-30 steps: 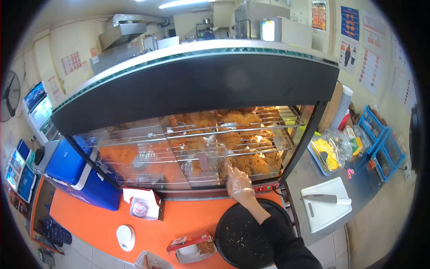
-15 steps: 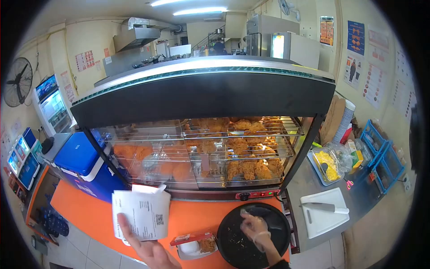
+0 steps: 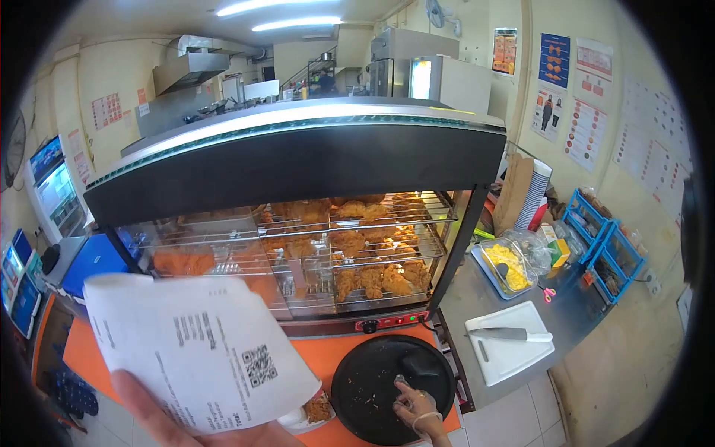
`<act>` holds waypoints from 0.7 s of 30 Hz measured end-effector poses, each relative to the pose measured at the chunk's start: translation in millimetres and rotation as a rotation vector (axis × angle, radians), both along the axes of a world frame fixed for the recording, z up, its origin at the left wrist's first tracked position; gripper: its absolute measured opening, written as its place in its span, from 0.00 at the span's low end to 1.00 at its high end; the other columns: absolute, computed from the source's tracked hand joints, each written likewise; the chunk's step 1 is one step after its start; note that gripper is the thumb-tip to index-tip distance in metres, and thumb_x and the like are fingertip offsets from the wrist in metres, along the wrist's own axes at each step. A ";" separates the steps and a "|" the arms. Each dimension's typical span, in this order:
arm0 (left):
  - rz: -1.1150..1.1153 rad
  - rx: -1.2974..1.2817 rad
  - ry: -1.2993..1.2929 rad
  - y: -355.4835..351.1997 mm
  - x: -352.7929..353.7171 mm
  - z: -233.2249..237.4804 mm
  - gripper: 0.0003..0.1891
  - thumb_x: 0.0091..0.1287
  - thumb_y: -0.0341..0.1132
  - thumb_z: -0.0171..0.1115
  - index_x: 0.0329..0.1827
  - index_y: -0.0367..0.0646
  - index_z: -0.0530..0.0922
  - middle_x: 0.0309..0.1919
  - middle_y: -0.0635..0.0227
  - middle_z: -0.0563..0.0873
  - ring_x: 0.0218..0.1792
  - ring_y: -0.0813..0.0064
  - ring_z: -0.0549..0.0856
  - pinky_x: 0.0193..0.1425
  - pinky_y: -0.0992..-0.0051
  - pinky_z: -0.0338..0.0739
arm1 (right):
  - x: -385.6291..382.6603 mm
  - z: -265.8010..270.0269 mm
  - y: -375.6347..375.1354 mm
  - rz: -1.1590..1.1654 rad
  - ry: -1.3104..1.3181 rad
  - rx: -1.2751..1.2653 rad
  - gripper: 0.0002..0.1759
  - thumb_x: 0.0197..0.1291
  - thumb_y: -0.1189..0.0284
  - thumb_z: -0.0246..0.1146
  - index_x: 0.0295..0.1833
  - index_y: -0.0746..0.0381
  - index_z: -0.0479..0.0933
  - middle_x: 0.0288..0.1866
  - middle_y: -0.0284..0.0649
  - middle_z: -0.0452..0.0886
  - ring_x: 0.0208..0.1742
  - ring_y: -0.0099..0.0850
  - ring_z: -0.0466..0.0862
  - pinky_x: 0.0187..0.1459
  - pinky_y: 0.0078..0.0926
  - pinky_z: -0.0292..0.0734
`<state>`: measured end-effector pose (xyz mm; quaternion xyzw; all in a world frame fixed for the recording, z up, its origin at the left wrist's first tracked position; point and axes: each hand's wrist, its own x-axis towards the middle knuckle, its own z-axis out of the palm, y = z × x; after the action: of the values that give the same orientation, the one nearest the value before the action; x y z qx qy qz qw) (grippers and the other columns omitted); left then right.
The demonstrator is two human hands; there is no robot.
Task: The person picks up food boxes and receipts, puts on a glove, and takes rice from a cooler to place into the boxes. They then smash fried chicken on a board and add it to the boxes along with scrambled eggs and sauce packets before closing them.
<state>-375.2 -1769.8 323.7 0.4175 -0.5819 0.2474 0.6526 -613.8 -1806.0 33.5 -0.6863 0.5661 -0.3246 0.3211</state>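
Raised close to the camera, a white printed receipt (image 3: pixel 212 335) with a QR code is gripped in my left hand (image 3: pixel 160 413); its top end curls over. My right hand (image 3: pixel 417 413), in a clear plastic glove, is over the front of a round black tray (image 3: pixel 357 395). One finger points out and the others are bent, with nothing visible in them. Crumbs are scattered on the tray. A small food box with a piece of fried chicken (image 3: pixel 319 408) shows beside the tray, mostly hidden behind the receipt.
A heated display case (image 3: pixel 298 160) holds fried chicken (image 3: pixel 372 279) on wire racks. On the steel table at right are a white cutting board (image 3: pixel 514 357), a knife (image 3: pixel 499 333), a container of yellow food (image 3: pixel 510 272), pink scissors (image 3: pixel 548 295) and blue baskets (image 3: pixel 620 257). A blue cooler (image 3: pixel 93 264) stands left.
My left hand has brought the receipt closer, so it covers most of the food box. My right hand has moved toward the tray's front edge. The view has turned to the right.
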 end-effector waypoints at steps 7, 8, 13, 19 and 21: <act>-0.305 0.170 0.358 4.1 0.7 -40.6 0.33 0.67 0.27 0.50 0.75 0.43 0.52 0.70 0.43 0.57 0.69 0.46 0.61 0.68 0.55 0.64 | 8.5 1.4 -15.2 0.091 0.108 0.076 0.32 0.53 0.66 0.65 0.66 0.56 0.70 0.41 0.43 0.82 0.40 0.39 0.82 0.46 0.34 0.76; -0.350 0.323 0.495 2.7 7.4 -43.4 0.35 0.64 0.24 0.55 0.75 0.38 0.51 0.70 0.46 0.58 0.69 0.52 0.62 0.69 0.59 0.62 | 10.6 4.3 -16.0 0.110 0.158 0.060 0.31 0.53 0.65 0.63 0.65 0.56 0.70 0.41 0.46 0.83 0.41 0.43 0.82 0.47 0.37 0.75; -0.331 0.617 0.638 -16.5 61.0 -100.6 0.40 0.61 0.31 0.66 0.73 0.34 0.53 0.70 0.52 0.60 0.70 0.61 0.60 0.72 0.66 0.56 | 21.2 36.8 -3.8 0.093 0.266 0.145 0.43 0.54 0.69 0.67 0.75 0.50 0.55 0.49 0.43 0.80 0.51 0.43 0.80 0.58 0.37 0.73; -0.193 0.707 0.516 -32.4 142.1 -192.5 0.40 0.58 0.32 0.69 0.72 0.37 0.57 0.68 0.51 0.63 0.69 0.60 0.62 0.73 0.65 0.53 | 36.1 49.0 -21.8 0.125 0.332 0.225 0.40 0.56 0.65 0.67 0.73 0.49 0.58 0.51 0.45 0.80 0.51 0.44 0.79 0.58 0.38 0.72; -0.191 0.660 0.534 -32.5 155.0 -201.8 0.40 0.59 0.32 0.69 0.72 0.37 0.57 0.67 0.51 0.65 0.68 0.60 0.63 0.72 0.65 0.54 | 42.0 50.7 -28.6 0.134 0.359 0.234 0.39 0.56 0.65 0.67 0.73 0.49 0.59 0.50 0.45 0.80 0.50 0.45 0.80 0.57 0.38 0.73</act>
<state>-220.2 -1802.3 121.9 0.5974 -0.4767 -0.1303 0.6315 -571.8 -1834.6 84.2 -0.7271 0.6013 -0.1073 0.3135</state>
